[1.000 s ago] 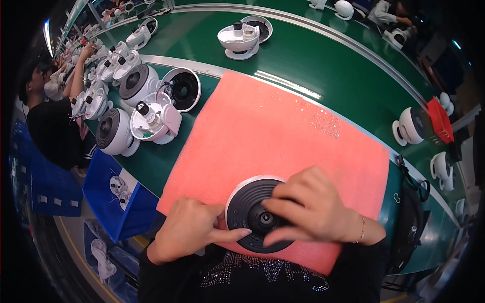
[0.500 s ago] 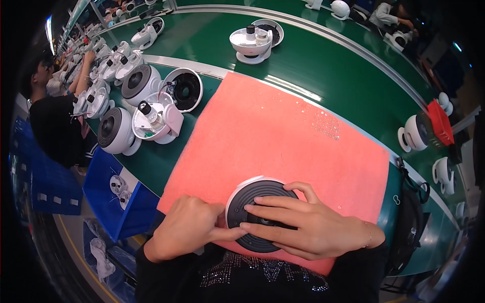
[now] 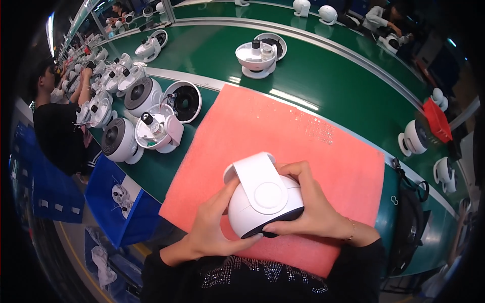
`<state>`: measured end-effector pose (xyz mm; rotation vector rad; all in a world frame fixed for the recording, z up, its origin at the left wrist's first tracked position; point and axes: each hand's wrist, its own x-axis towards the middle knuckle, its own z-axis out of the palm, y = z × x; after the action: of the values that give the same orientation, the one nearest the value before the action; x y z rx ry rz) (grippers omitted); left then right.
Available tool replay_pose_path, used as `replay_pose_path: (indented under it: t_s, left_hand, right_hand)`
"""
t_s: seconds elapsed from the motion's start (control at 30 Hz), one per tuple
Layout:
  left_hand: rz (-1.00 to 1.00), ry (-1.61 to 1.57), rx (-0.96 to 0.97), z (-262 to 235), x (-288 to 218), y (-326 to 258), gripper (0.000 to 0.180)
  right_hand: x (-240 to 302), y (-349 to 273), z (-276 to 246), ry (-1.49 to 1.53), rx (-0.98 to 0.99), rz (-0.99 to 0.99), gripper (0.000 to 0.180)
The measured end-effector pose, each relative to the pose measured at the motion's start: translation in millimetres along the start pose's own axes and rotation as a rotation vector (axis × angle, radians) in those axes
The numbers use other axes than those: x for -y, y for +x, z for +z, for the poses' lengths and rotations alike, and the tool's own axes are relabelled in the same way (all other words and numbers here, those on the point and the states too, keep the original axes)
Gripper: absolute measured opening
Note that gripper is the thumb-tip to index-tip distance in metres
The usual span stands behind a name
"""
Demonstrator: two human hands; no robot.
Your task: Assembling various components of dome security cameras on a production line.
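Both my hands hold a round white appliance [image 3: 245,207] tilted over the pink foam mat [image 3: 212,146]. Its curved white bracket [image 3: 257,177] with a round pivot cap faces up, and its dark face is turned down toward me. My left hand [image 3: 213,224] wraps the left side, thumb near the lower rim. On the right side my right hand [image 3: 316,209] grips it, fingers over the far edge and thumb at the dark rim. Most of the dark face is hidden. Several tiny shiny screws [image 3: 321,132] lie on the far part of the mat.
At the left stand several similar appliances, some opened with motors showing, such as this white shell [image 3: 155,132]. A blue bin [image 3: 108,212] holds small parts below. A half-open unit [image 3: 257,58] sits on the green conveyor [image 3: 212,38]. A black bag [image 3: 406,227] lies right; a co-worker [image 3: 58,118] sits left.
The appliance has been turned over and tilted: its grey ringed face was up, and now the white back and bracket show. Both hands have shifted from the face to grip its sides.
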<state>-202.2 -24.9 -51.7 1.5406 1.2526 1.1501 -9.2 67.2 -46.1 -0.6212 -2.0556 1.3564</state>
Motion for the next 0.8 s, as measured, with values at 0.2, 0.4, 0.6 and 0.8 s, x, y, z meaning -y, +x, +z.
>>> replay_pose_path:
  t_s: [0.2, 0.4, 0.6, 0.8]
  left_hand:
    - [0.264, 0.277, 0.004, -10, -10, 21, 0.09]
    - [0.273, -0.129, 0.032, -39, -17, 58, 0.094]
    - [0.04, -0.829, -0.281, -19, 0, 114, 0.072]
    - [0.071, -0.8, -0.36, 2, 23, 158, 0.068]
  right_hand:
    - [-5, 20, -8, -0.127, -0.142, -0.264, 0.079]
    - [11, 45, -19, 0.269, -0.219, -0.363, 0.084]
    - [7, 57, -10, -0.152, -0.4, -0.358, 0.099]
    - [-27, 72, -25, -0.148, -0.463, -0.233, 0.097]
